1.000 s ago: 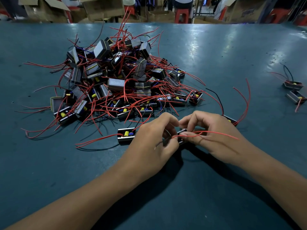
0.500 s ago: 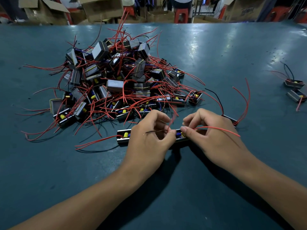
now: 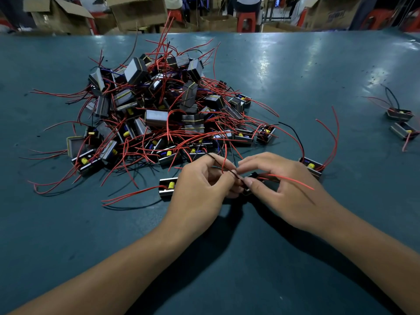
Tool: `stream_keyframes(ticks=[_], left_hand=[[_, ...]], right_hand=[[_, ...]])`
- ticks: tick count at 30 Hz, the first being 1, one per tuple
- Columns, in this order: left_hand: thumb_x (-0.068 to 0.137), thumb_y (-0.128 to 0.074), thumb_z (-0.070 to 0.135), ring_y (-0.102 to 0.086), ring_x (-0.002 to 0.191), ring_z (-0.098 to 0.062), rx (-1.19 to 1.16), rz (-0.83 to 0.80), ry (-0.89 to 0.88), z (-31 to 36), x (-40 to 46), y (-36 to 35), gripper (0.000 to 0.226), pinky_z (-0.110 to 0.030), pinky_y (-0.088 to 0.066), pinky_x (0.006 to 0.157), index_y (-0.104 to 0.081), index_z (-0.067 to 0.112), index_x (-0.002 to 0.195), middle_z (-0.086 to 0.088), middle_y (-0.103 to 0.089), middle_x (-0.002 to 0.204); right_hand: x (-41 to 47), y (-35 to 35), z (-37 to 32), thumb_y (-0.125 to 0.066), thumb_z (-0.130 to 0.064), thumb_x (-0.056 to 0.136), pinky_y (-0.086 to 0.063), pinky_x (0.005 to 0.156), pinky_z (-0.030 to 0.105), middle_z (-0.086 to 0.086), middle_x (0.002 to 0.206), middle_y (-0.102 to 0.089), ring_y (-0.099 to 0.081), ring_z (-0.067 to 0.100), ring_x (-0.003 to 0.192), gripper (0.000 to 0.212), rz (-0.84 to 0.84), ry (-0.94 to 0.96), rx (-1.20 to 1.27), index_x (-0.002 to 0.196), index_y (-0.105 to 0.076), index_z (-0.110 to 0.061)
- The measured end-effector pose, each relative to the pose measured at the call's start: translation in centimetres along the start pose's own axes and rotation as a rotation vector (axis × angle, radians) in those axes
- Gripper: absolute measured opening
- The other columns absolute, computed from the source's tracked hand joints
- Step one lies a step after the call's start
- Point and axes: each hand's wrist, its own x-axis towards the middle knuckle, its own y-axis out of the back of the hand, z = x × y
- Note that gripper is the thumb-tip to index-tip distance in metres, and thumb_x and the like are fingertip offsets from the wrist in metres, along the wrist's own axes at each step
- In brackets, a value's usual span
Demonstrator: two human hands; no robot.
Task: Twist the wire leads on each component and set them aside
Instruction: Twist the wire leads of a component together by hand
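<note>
Both my hands meet near the middle of the teal table (image 3: 250,280), just in front of a big pile of components (image 3: 163,110) with red and black leads. My left hand (image 3: 200,187) pinches a black lead and a red lead (image 3: 223,160) that stick up between its fingertips. My right hand (image 3: 281,185) holds a small black component (image 3: 251,178), mostly hidden under its fingers, and another red lead (image 3: 293,180) runs across its back to the right.
One component (image 3: 167,186) lies just left of my left hand, another (image 3: 312,165) just behind my right hand. Two components (image 3: 401,121) lie apart at the far right. Cardboard boxes (image 3: 136,10) and red stools stand beyond the table's far edge.
My left hand has drawn a black and a red lead upward from the component. The red lead over my right hand has dropped lower. Both hands stayed in place.
</note>
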Motion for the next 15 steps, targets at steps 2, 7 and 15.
stream_keyframes(ticks=[2,7,15], left_hand=[[0.096,-0.061,0.0,-0.075,0.073,-0.024,0.002,-0.023,-0.003,-0.02,0.13,0.19,0.009,-0.033,-0.063,0.068,-0.063,0.008,0.092,-0.012,-0.075,0.078],[0.093,-0.068,0.003,-0.075,0.068,-0.025,-0.025,0.009,0.004,-0.08,0.4,0.17,0.01,-0.031,-0.061,0.062,-0.058,0.004,0.091,-0.008,-0.074,0.075],[0.088,-0.075,0.014,-0.075,0.067,-0.022,0.053,0.018,-0.034,-0.41,0.7,0.51,0.02,-0.031,-0.061,0.063,-0.058,0.003,0.085,0.001,-0.069,0.066]], right_hand=[[0.0,-0.05,-0.05,-0.072,-0.009,0.088,-0.044,0.094,0.018,-0.01,0.111,-0.069,-0.061,0.002,0.108,0.016,-0.002,0.019,0.014,0.101,-0.075,-0.019],[-0.05,0.28,0.29,-0.079,-0.014,0.084,-0.047,0.091,0.019,-0.009,0.109,-0.067,-0.062,0.003,0.105,0.008,0.013,0.04,0.046,0.086,-0.072,-0.017],[-0.06,0.72,0.74,-0.076,-0.023,0.082,-0.049,0.092,0.032,-0.008,0.112,-0.065,-0.062,0.011,0.108,0.018,-0.14,0.114,0.075,0.099,-0.068,-0.021]])
